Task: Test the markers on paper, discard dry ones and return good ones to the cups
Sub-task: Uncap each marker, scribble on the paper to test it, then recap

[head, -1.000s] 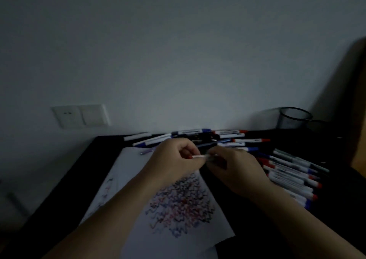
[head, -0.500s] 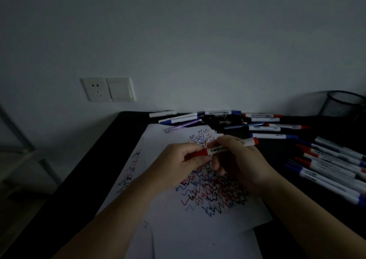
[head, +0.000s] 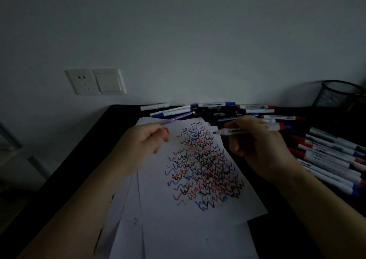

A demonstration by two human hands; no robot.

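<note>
Red cap: a small red plastic marker cap [head: 166, 130] is pinched at the fingers [head: 158, 135] of the left hand [head: 144, 142], which hovers over the upper left part of the sheet.
Right fingers: the fingers of the right hand [head: 255, 146] are curled round a white-barrelled marker with a red tail and bare red tip [head: 249, 129]; the tip points left, just above the top edge of the scribbles, and I cannot tell whether it touches the sheet.
Paper: a white sheet of paper covered in red, blue and black zigzag test lines [head: 198, 219] lies on a loose stack of other sheets between the two forearms.
Step in hand: by my reading, the marker is uncapped and about to be tried. It would go best with the tip lowered onto a bare patch, such as the white margin above or left of the zigzags, so a faint line cannot hide among old ones. One short, lightly pressed zigzag should tell. The cap should stay in the left fingers, ready to go back on.
Other markers: a scatter of white markers with red and blue caps [head: 255, 107] lies along the wall; a neater row of white markers [head: 328, 159] lies to the right.
Cup: a black wire-mesh cup [head: 336, 94] stands at the far right of the black tabletop [head: 83, 159], well apart from the hands.
Writing: the barrels carry dark printed labels, too small and dim to read.
Wall: a white socket and switch plate [head: 96, 81].
</note>
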